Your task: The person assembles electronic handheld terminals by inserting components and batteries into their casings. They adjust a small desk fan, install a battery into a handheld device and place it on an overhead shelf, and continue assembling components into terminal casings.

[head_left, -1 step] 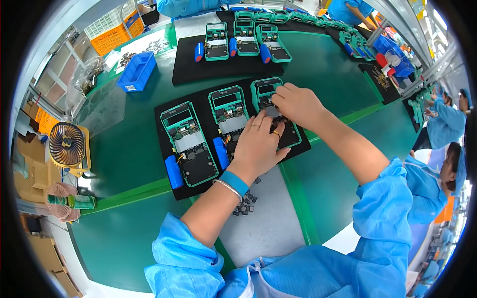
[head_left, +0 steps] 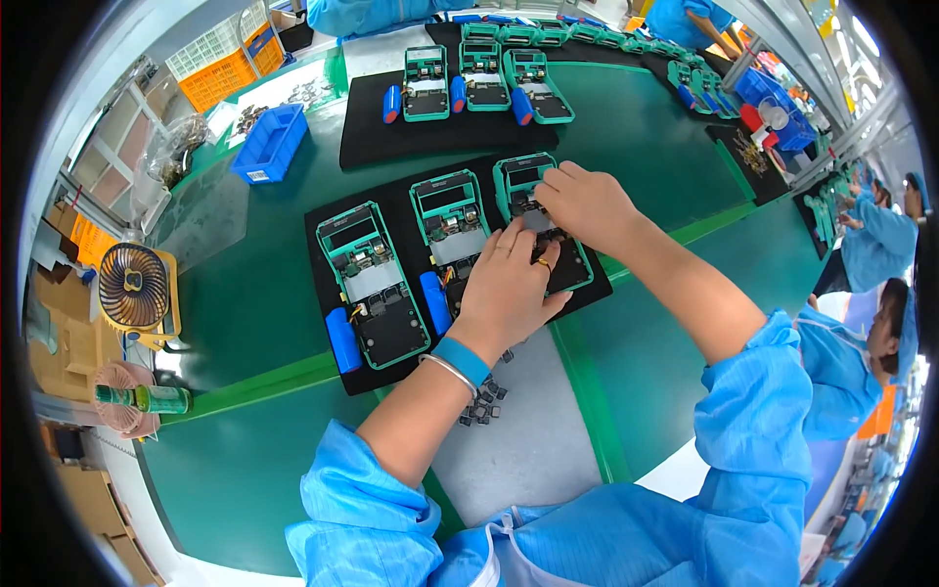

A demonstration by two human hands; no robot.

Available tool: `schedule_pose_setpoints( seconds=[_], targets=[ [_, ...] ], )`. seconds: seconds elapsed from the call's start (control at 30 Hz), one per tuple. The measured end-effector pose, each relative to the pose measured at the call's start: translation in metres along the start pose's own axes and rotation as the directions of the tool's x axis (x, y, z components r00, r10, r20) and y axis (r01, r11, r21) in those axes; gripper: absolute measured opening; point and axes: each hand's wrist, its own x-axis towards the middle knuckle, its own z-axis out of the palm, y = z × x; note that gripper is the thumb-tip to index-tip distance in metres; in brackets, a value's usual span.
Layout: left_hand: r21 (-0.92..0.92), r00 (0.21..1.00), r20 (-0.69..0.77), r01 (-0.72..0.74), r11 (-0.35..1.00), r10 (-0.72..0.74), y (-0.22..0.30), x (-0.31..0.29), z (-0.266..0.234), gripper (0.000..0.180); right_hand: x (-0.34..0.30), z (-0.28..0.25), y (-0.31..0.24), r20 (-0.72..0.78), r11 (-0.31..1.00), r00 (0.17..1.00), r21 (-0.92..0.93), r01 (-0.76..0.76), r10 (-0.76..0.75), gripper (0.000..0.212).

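Three open green device housings (head_left: 372,284) lie side by side on a black mat, with circuit parts, a pale sheet and a black block inside. My left hand (head_left: 509,279) rests over the right-hand housing (head_left: 521,174), fingers bent down into its middle at a small dark part, thumb apart. My right hand (head_left: 590,207) reaches to the same housing's right side, its fingers pressed together near the inner parts; what they hold is hidden. Blue cylinders, one (head_left: 342,339) by the left housing and another (head_left: 435,301) by the middle housing (head_left: 448,210), sit on thin wires.
Small black parts (head_left: 481,403) lie loose on a grey surface nearer me. Another black mat (head_left: 367,142) with three similar housings stands farther off. To the left are a blue bin (head_left: 269,142), a yellow fan (head_left: 133,286) and a green bottle (head_left: 161,399). Other people work at right and far side.
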Motion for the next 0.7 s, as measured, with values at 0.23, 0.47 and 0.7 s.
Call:
schedule_pose_setpoints(
  seconds=[0.23,0.47,0.7],
  targets=[
    [0.037,0.999,-0.047,-0.016,0.999,0.018,0.005,-0.002,-0.018,0.057,-0.009,-0.002,-0.013,0.009,0.970,0.972,0.050,-0.236,0.236,0.016],
    [-0.370,0.978,-0.040,0.176,0.912,-0.205,0.027,-0.081,-0.111,0.048,-0.109,-0.037,-0.029,0.319,0.517,0.634,0.381,-0.767,0.705,0.031],
    [-0.283,0.663,-0.004,0.718,0.636,-0.749,-0.040,-0.180,-0.126,0.048,-0.118,-0.023,-0.072,0.601,-0.252,0.501,0.760,-0.599,0.622,0.055]
  ],
)
